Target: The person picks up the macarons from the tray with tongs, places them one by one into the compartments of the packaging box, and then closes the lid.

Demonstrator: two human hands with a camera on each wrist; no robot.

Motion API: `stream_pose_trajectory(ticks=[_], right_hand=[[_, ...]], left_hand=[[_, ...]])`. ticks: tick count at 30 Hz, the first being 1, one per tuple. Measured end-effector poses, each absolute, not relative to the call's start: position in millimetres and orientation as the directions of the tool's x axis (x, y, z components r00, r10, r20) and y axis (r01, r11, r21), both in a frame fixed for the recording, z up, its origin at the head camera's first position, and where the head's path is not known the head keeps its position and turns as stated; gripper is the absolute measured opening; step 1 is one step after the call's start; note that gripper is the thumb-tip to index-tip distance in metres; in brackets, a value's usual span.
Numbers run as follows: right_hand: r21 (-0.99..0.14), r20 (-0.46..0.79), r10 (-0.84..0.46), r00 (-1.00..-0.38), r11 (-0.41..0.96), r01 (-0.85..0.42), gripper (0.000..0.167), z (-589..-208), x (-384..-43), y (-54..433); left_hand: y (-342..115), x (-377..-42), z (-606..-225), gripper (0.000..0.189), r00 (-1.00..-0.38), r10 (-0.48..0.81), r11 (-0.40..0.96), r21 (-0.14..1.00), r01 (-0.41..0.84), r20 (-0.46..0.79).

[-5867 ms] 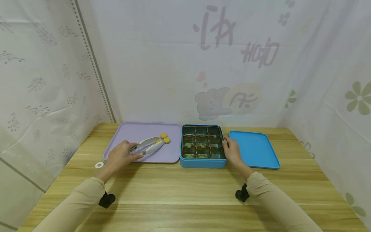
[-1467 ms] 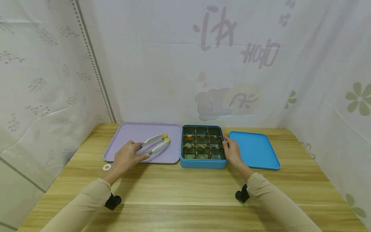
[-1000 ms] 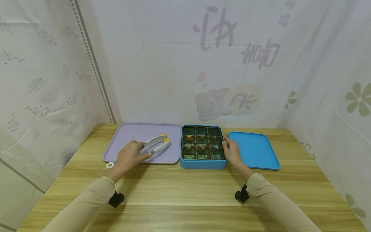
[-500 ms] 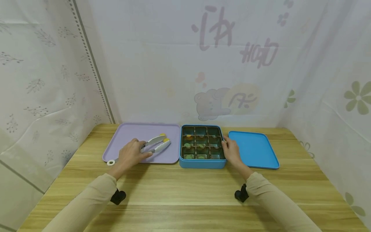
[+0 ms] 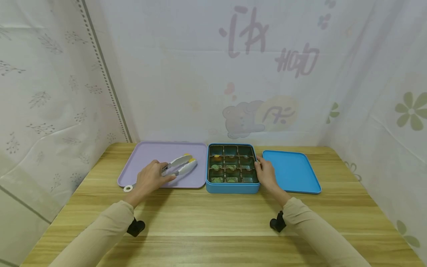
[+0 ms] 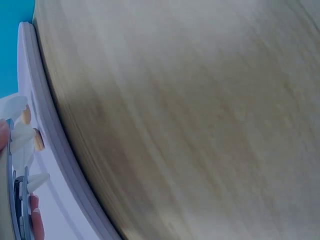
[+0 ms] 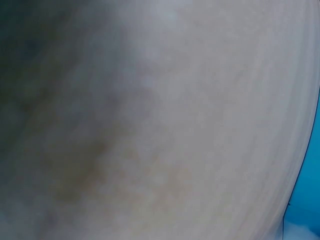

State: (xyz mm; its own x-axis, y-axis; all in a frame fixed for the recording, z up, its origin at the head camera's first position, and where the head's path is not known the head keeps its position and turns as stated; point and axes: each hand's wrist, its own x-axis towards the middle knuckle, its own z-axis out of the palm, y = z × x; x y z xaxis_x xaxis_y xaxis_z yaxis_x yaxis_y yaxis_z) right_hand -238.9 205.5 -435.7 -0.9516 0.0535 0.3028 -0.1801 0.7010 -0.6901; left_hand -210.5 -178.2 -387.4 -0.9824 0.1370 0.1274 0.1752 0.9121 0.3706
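My left hand (image 5: 151, 180) grips a pair of tongs (image 5: 181, 167) with white tips, held over the lilac tray (image 5: 146, 155). Two small round yellow cookies (image 5: 192, 160) lie at the tong tips, partly covered by them; in the left wrist view one cookie (image 6: 38, 140) shows beside a white tip. My right hand (image 5: 265, 172) holds the right wall of a blue box (image 5: 232, 188), thumb at the rim. Inside is a dark divided insert: a yellow-orange piece (image 5: 217, 156) sits in its back left compartment, and several green pieces (image 5: 215, 167) lie in left and middle compartments.
A flat blue lid (image 5: 293, 170) lies right of the box on the wooden table (image 5: 207, 222). The tray's right edge stands against the box. A white ring (image 5: 128, 188) on the tongs' handle end shows behind my left wrist. Printed curtains surround the table.
One of three yellow cookies has left the tray, and a yellow-orange piece has appeared in the back left compartment. The tongs have shifted slightly right, their tips lately drawing together. My right hand stays put.
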Motion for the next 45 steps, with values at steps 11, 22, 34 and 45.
stream_pose_trajectory(ticks=[11, 22, 34, 45], right_hand=[[-0.700, 0.292, 0.058, -0.955, 0.693, -0.172, 0.036, -434, -237, 205], [-0.692, 0.324, 0.051, -0.945, 0.693, -0.200, 0.035, -436, -237, 206], [-0.688, 0.330, 0.048, -0.943, 0.697, -0.205, 0.034, -436, -238, 206], [-0.698, 0.303, 0.058, -0.951, 0.693, -0.180, 0.035, -437, -240, 207]], left_hand=[[-169, -219, -377, 0.060, -0.977, 0.119, 0.881, 0.434, 0.187, 0.178], [-138, -227, -366, 0.059, -0.964, 0.170, 0.861, 0.444, 0.247, 0.207], [-98, -240, -359, 0.057, -0.953, 0.221, 0.854, 0.431, 0.292, 0.206], [-69, -250, -362, 0.054, -0.953, 0.247, 0.873, 0.388, 0.297, 0.174]])
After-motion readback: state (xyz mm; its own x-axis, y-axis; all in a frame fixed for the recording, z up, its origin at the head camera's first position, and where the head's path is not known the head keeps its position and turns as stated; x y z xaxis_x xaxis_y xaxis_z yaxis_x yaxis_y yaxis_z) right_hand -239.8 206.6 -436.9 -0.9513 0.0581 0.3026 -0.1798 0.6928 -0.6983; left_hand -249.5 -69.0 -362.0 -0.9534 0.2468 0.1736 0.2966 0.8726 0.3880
